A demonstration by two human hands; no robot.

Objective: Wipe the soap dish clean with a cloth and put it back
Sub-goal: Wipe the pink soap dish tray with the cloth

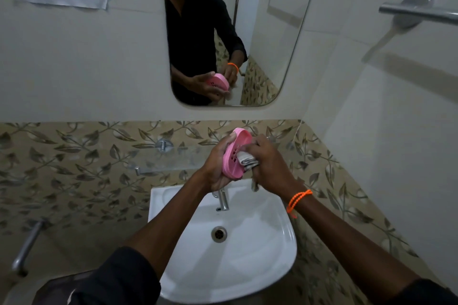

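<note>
I count one pink soap dish [234, 156] and one cloth [246, 161] between my fingers. Two hands, one sink [260, 255], one tap [223, 200].

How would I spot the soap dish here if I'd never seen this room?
Find the white sink under the mirror. Just above its tap, two hands meet; the left hand holds the soap dish tilted on edge. It is the only pink thing, oval, with small drain holes.

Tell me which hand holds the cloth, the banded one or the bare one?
The right hand, the one with the orange wrist band, grips the cloth against the pink soap dish; the bare left hand holds the dish.
</note>
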